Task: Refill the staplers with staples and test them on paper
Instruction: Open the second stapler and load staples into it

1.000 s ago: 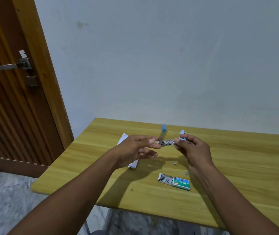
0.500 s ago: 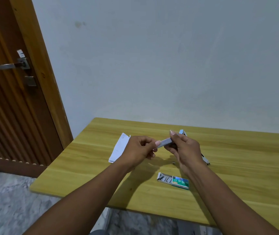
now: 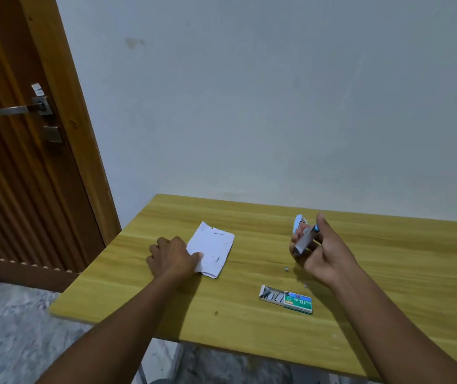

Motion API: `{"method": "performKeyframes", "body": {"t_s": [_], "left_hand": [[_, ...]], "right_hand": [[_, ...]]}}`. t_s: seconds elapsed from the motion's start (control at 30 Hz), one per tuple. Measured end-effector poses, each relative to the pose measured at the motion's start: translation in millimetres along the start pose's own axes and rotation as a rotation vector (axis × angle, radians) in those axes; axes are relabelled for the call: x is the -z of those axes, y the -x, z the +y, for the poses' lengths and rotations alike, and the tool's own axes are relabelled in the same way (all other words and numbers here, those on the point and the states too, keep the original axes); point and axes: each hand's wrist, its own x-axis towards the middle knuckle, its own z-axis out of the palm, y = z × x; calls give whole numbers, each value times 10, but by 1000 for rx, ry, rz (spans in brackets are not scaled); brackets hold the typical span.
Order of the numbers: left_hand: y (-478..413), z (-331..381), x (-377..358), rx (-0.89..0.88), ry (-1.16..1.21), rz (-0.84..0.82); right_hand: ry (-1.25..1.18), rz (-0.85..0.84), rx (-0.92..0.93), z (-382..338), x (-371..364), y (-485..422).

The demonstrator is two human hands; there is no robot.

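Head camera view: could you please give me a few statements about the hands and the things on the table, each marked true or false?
1. The left hand holds the edge of the white paper, thumb on top. True.
2. The right hand is empty. False: it holds a stapler above the table.
3. The staple box is closed. False: its tray is slid out, with staples showing.
4. The staple box lies on the table nearer the person than the paper does, touched by neither hand. True.
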Motion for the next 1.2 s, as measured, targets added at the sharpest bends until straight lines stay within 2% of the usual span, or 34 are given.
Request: {"method": "performKeyframes", "body": {"t_s": [0.1,0.17,0.23,0.3,0.37,0.43,0.53,0.63,0.83,0.93,1.03,1.07,1.17,1.2], "left_hand": [[-74,2,26,-80,297,22],[-108,50,89,-142,622,-69],[-93,112,184,-187,861,-173],[-55,189,297,-248,970,-240],[-12,264,405,-309,1035,-299],[25,318,476,-335,1078,-339],[102,384,528,-358,1113,-396],[186,457,547,-357,1136,-465],[497,575,463,-83,1493,-708],[658,656,262,-19,1493,-680],[709,740,163,188,1553,-593],[746,758,162,224,1535,-618],[874,838,205,181,1546,-809],[879,866,210,142,1549,-811]], "right_hand": [[304,-37,-90,53,25,17],[538,-87,-93,78,-6,50],[762,-126,-48,111,-64,73],[887,-101,59,129,-133,70],[859,-36,149,118,-180,21],[772,7,121,92,-213,-23],[666,-24,74,142,-189,-67],[524,-39,190,239,-135,-105],[384,120,427,300,-234,-29],[354,192,518,324,-290,11],[295,222,569,290,-334,53],[289,219,576,268,-346,65],[327,177,552,233,-368,96],[348,153,533,241,-369,99]]}}
